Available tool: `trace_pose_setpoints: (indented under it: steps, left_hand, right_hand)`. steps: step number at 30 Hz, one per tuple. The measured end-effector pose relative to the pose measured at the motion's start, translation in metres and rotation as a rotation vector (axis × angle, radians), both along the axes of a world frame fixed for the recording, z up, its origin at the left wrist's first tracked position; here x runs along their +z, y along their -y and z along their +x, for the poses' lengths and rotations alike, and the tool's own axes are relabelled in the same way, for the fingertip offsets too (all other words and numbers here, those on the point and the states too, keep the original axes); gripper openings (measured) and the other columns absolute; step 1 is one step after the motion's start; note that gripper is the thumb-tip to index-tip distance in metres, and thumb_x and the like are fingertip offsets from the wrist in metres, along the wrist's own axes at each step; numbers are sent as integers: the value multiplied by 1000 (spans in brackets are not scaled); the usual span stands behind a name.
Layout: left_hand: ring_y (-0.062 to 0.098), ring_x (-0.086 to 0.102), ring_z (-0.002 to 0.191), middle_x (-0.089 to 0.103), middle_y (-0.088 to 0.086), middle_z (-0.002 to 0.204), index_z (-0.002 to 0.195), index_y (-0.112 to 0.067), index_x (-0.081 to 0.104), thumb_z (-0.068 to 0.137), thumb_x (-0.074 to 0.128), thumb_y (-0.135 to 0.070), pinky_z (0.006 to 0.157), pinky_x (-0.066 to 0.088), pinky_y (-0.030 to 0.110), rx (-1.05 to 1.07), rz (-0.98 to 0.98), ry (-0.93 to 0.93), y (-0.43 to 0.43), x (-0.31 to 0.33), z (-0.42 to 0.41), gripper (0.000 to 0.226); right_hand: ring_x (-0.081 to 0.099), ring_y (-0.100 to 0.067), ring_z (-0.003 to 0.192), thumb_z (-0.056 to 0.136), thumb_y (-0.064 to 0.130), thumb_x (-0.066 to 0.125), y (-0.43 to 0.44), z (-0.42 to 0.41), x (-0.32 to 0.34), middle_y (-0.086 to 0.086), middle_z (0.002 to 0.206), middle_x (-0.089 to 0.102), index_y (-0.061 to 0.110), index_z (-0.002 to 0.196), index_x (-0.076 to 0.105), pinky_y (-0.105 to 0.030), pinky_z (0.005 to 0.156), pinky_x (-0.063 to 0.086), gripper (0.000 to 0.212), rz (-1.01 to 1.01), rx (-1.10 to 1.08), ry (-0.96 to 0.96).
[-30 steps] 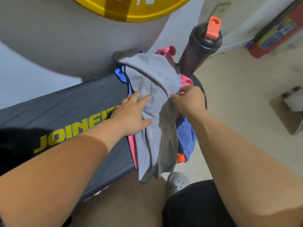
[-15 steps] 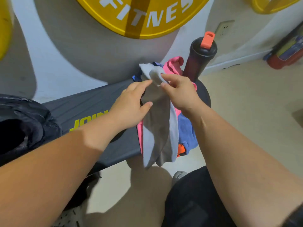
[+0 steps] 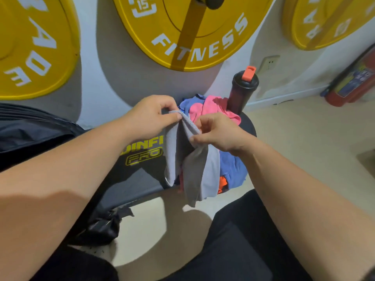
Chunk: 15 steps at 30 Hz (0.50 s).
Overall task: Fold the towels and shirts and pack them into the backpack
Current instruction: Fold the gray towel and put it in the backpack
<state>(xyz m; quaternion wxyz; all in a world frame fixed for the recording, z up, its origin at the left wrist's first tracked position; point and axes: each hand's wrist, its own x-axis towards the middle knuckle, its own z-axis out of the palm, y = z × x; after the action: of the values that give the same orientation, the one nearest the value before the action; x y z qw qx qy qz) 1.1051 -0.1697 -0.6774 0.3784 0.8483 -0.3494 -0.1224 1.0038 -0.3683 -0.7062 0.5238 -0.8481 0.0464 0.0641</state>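
Backpack (image 3: 30,130) at nine o'clock, its inside hidden. Left hand (image 3: 150,116) and right hand (image 3: 219,132) pinch the towel's (image 3: 194,169) top edge between curled fingers.

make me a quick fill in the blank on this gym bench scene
The towel pinched by the left hand and the right hand is ____.
The FITNESS weight plate on the wall is ____.
The black backpack lies on the person's ____ side.
Missing: grey; yellow; left.
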Motion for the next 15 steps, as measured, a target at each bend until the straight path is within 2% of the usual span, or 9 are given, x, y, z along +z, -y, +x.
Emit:
trace_pose_setpoints:
  steps: [2,4,6,7,10,12,15]
  left_hand:
    - [21,68,95,75,0,96,86,-19,72,86,64,-30,91,53,43,28,-90,-83,-7,14,-3,14]
    - [19,68,93,75,3,99,76,-18,66,87,64,-20,91,52,39,63,-223,-174,-14,26,-6,12]
    - [16,61,81,72,6,89,71,-16,60,86,63,-19,78,49,32,134,-324,-211,-23,38,-8,16]
    - [14,55,74,65,7,80,70,-17,57,85,63,-22,69,45,29,179,-349,-204,-29,42,-7,17]
    - [13,41,61,46,4,66,66,-19,54,84,64,-31,57,33,28,319,-335,-78,-52,49,0,23]
    - [13,39,59,46,2,64,70,-16,55,86,63,-34,57,33,29,400,-265,58,-68,51,4,25]
    - [16,45,64,51,1,68,76,-14,55,93,60,-31,58,37,31,477,-118,212,-89,49,6,24]
  right_hand:
    - [62,-13,70,79,16,78,-2,-6,-5,-13,80,74,7,83,75,-46,78,56,11,-130,54,-60]
    - [58,-14,70,78,27,81,0,-9,-15,-20,86,70,5,85,74,-48,78,55,25,-217,67,-115]
    - [52,-15,66,75,29,84,5,-13,-25,-20,74,63,-1,83,71,-44,67,51,34,-251,33,-156]
    - [46,-15,64,74,29,85,9,-16,-29,-15,67,55,-4,82,68,-38,61,44,38,-267,10,-180]
    - [35,-15,61,74,26,85,22,-26,-35,-3,62,41,-3,71,60,-31,59,31,38,-369,-23,-227]
    - [38,-16,60,76,23,82,34,-30,-36,1,57,42,8,60,55,-31,55,30,34,-528,-18,-248]
    - [49,-22,69,80,27,78,49,-37,-32,3,62,49,20,61,56,-28,53,33,30,-741,-47,-271]
